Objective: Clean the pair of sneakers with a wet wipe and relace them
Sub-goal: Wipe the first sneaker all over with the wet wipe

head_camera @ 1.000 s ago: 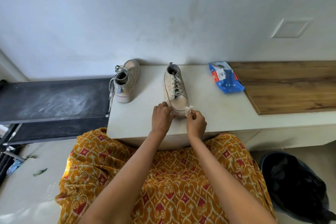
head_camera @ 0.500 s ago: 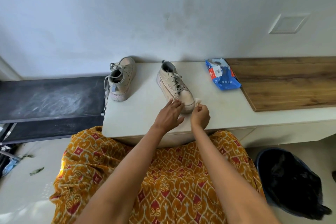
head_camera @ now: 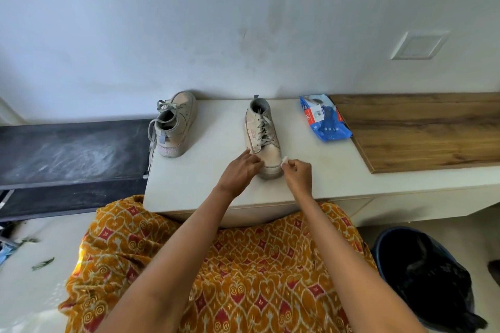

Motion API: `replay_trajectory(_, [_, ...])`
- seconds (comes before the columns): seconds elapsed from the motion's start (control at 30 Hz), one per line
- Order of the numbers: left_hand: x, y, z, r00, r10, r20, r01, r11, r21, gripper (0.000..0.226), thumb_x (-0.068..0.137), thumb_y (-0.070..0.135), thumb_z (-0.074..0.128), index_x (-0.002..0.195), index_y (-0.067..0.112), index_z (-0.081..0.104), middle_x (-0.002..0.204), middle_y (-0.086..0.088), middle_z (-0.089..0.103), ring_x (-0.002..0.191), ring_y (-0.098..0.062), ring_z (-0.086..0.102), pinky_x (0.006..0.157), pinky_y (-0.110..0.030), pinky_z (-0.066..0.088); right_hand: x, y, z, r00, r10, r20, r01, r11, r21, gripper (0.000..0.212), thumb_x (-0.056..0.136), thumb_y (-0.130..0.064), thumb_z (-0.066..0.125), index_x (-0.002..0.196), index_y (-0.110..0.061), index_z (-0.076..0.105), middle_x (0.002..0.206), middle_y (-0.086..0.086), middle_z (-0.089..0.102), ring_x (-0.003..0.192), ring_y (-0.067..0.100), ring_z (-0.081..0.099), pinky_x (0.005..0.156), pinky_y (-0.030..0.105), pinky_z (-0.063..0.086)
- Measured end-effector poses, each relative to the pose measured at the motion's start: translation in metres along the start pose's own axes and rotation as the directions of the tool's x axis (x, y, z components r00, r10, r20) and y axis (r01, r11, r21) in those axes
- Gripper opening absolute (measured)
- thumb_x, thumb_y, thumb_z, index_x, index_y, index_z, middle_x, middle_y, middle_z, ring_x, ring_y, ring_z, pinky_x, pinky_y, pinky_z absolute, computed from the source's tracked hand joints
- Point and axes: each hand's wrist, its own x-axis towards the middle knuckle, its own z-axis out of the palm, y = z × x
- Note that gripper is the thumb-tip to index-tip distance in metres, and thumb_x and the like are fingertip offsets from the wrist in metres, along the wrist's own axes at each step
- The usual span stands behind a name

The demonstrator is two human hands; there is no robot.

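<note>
Two beige laced sneakers stand on a white table. The nearer sneaker points its toe at me in the middle. My left hand holds the left side of its toe. My right hand pinches a small white wet wipe against the right side of the toe. The other sneaker stands at the table's left edge, heel toward me, one lace hanging over the edge.
A blue pack of wet wipes lies right of the nearer sneaker. A wooden board covers the right of the table. A dark bin with a black bag stands on the floor at right. A black bench is at left.
The nearer sneaker has turned a little so its toe faces me more squarely. My left hand has shifted along its left side, and my right hand with the wipe stays at the toe.
</note>
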Motion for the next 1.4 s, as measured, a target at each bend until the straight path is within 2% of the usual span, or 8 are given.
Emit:
replay_trajectory(0.1, [0.002,0.007,0.003,0.997,-0.074,-0.009,0.074,0.996,-0.043,0.018,0.072,0.0,0.075,0.088,0.008,0.07,0.082,-0.007,0.066,0.075,-0.028,0.061,0.072,-0.036,0.056,0.012,-0.001,-0.012,0.993,0.06,0.105,-0.064,0.997,0.031,0.024,0.093,-0.028,0.057,0.088,-0.006,0.065,0.083,0.006,0.064,0.081,0.023,0.059,0.069,0.031,0.045])
replay_trajectory(0.27, [0.016,0.027,0.01,0.981,-0.194,0.005,0.194,0.979,-0.065,0.012,0.07,0.005,0.077,0.076,0.01,0.068,0.071,-0.004,0.06,0.071,-0.024,0.056,0.046,-0.03,0.048,0.0,-0.001,-0.003,0.983,0.104,-0.149,-0.09,0.991,0.094,0.029,0.092,-0.027,0.058,0.099,-0.002,0.07,0.096,0.007,0.071,0.086,0.019,0.063,0.07,0.023,0.041])
replay_trajectory(0.67, [0.019,0.035,0.022,0.909,-0.41,-0.08,0.373,0.882,-0.289,0.004,0.078,0.005,0.068,0.075,0.007,0.069,0.068,-0.008,0.06,0.076,-0.026,0.056,0.049,-0.034,0.049,-0.038,-0.012,0.026,0.977,-0.012,-0.212,0.029,0.997,0.078,0.025,0.092,-0.01,0.057,0.115,-0.007,0.065,0.102,0.013,0.057,0.094,0.024,0.059,0.076,0.019,0.041])
replay_trajectory(0.8, [0.012,0.042,0.004,0.732,-0.677,0.078,0.532,0.496,-0.687,0.021,0.095,0.016,0.05,0.105,0.009,0.068,0.091,-0.005,0.069,0.085,-0.018,0.06,0.072,-0.03,0.046,-0.032,-0.034,0.028,0.976,-0.085,-0.2,0.12,0.978,0.17,0.02,0.09,-0.014,0.061,0.108,-0.006,0.068,0.105,0.01,0.066,0.099,0.02,0.062,0.081,0.017,0.046])
replay_trajectory(0.93, [0.012,0.032,-0.002,0.553,-0.809,0.2,0.532,0.159,-0.832,0.011,0.088,0.028,0.062,0.093,0.019,0.066,0.079,0.0,0.069,0.077,-0.019,0.065,0.074,-0.042,0.055,-0.022,-0.06,0.028,0.979,-0.197,-0.053,0.202,0.969,0.14,0.023,0.091,-0.006,0.056,0.111,-0.003,0.067,0.106,0.008,0.068,0.093,0.009,0.059,0.064,-0.003,0.038])
replay_trajectory(1.03, [0.014,0.01,0.0,0.326,-0.91,0.255,0.549,-0.038,-0.835,0.012,0.083,0.023,0.066,0.079,0.013,0.062,0.069,-0.007,0.064,0.072,-0.029,0.064,0.075,-0.047,0.055,-0.006,-0.075,0.033,0.959,-0.283,0.035,0.282,0.959,0.006,0.025,0.093,-0.01,0.052,0.113,-0.01,0.067,0.109,0.007,0.07,0.1,0.018,0.063,0.071,0.011,0.042])
replay_trajectory(1.13, [0.017,-0.014,-0.001,0.195,-0.954,0.226,0.554,-0.083,-0.828,0.023,0.081,0.025,0.068,0.073,0.008,0.054,0.071,-0.007,0.059,0.076,-0.032,0.06,0.073,-0.04,0.052,0.021,-0.094,0.035,0.916,-0.401,0.007,0.398,0.906,-0.141,0.03,0.091,-0.013,0.051,0.117,-0.017,0.065,0.114,0.007,0.066,0.108,0.025,0.056,0.079,0.031,0.047])
replay_trajectory(1.4, [0.032,-0.068,0.004,0.086,-0.987,0.139,0.634,-0.053,-0.771,0.022,0.079,0.019,0.069,0.084,0.005,0.053,0.076,0.0,0.053,0.075,-0.021,0.049,0.067,-0.029,0.037,0.079,-0.117,0.046,0.857,-0.371,0.357,0.505,0.742,-0.442,0.033,0.086,-0.029,0.064,0.119,-0.027,0.064,0.116,0.007,0.064,0.107,0.029,0.059,0.086,0.034,0.045])
